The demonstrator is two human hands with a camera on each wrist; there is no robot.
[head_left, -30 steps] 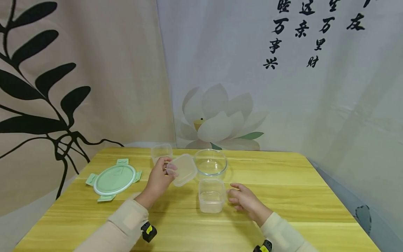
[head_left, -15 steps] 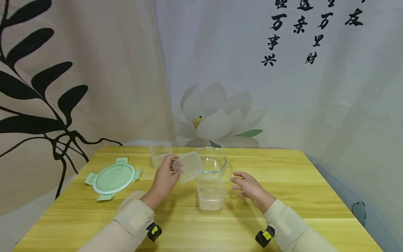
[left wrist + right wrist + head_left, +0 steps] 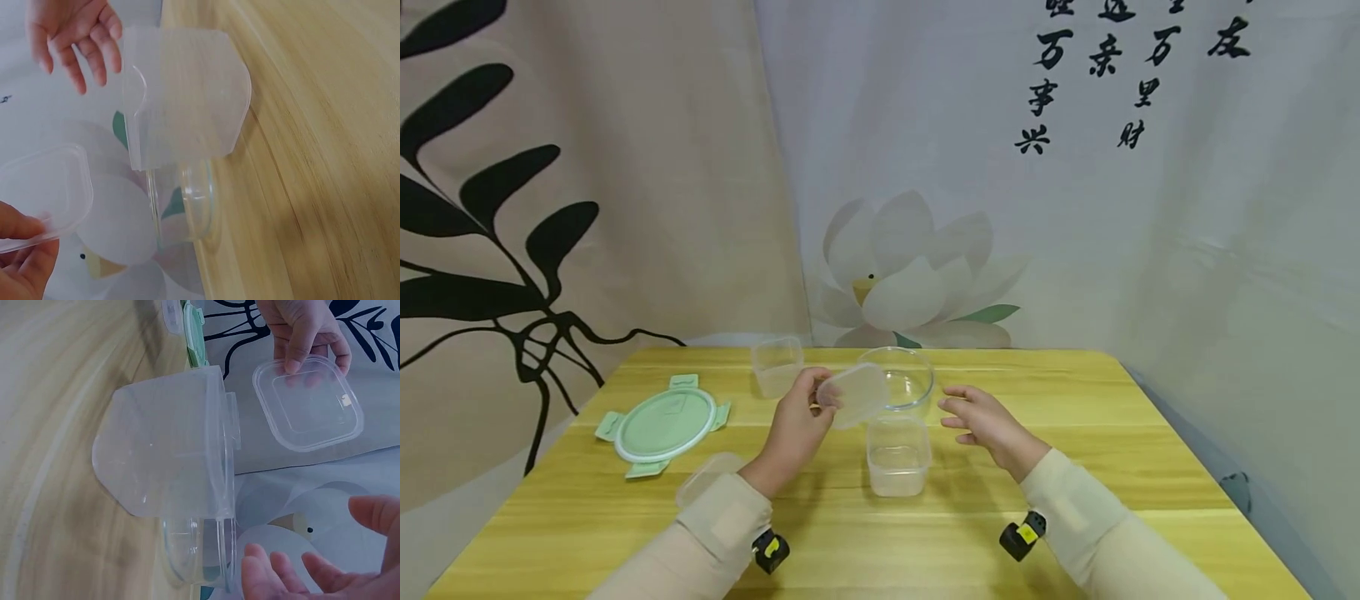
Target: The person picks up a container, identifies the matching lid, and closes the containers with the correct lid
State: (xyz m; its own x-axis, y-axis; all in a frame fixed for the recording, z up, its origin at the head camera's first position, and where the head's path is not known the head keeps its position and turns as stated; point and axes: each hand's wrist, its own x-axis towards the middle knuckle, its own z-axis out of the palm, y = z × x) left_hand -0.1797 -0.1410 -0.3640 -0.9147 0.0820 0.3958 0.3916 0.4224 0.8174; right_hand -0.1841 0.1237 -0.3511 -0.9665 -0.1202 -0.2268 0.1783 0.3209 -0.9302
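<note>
A clear square plastic lid (image 3: pixel 859 393) is pinched at its left edge between the thumb and fingers of my left hand (image 3: pixel 796 425), held up off the table. Below and to its right stands a clear plastic container (image 3: pixel 898 467), open at the top. My right hand (image 3: pixel 992 427) hovers to the right of that container, fingers spread and touching nothing. In the right wrist view the lid (image 3: pixel 309 406) hangs above the level of the container's rim, apart from it. Behind the container sits a round glass bowl (image 3: pixel 917 383), partly covered by the lid in the head view.
A second clear container (image 3: pixel 775 367) stands at the back left. To the left lies a round green lid (image 3: pixel 668 423) with side flaps. Another clear plastic lid (image 3: pixel 709 477) lies by my left sleeve, partly hidden. A printed curtain (image 3: pixel 1075 250) hangs behind the table (image 3: pixel 1075 500).
My left hand has carried the lid rightward, toward the space above the near container, and tilted it flatter. My right hand has risen away from the container's side, its fingers spreading.
</note>
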